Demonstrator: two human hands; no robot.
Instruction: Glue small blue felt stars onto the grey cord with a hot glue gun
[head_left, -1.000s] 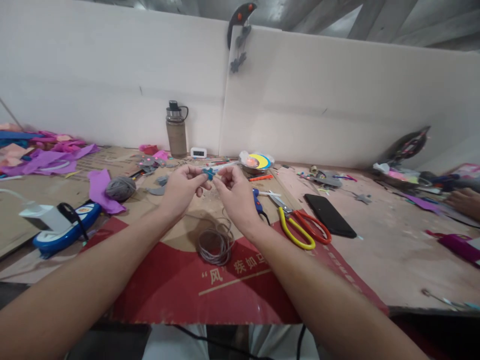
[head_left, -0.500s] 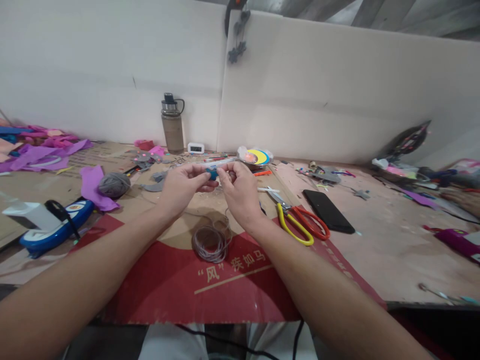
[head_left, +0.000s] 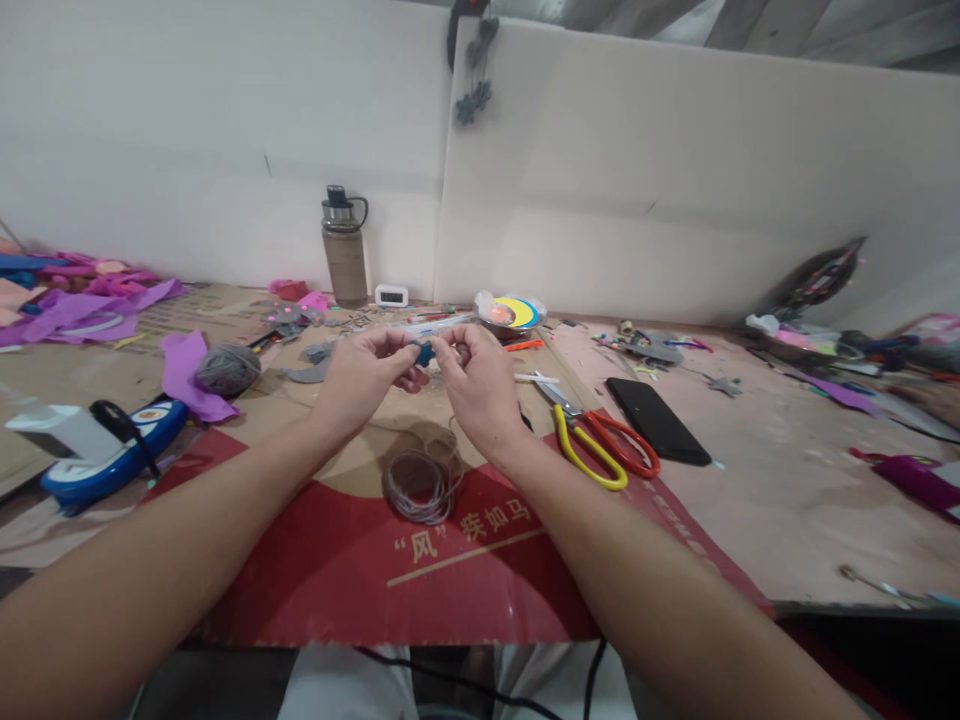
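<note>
Between my two hands, above the cardboard, is a small blue piece [head_left: 424,353], mostly covered by fingers; its kind cannot be made out. My left hand [head_left: 365,372] pinches its left side between thumb and fingers. On the other side my right hand [head_left: 474,382] is closed, thumb and fingertips pressed at the piece's right edge. A loose coil of thin grey cord [head_left: 421,488] lies below the hands on the red-printed cardboard [head_left: 322,570], and a strand runs up toward my right hand. Scissors [head_left: 592,440] with one yellow and one red handle lie right of that hand.
A black phone [head_left: 657,420] rests beyond the scissors. To the left are a grey yarn ball [head_left: 228,370], purple felt [head_left: 191,375] and a blue power strip [head_left: 112,460]. A water bottle [head_left: 345,255] and a small clock [head_left: 392,296] stand by the wall.
The blue piece has turned slightly between my fingers and shows a darker side. My fingers have shifted a little; both arms stay nearly where they were.
</note>
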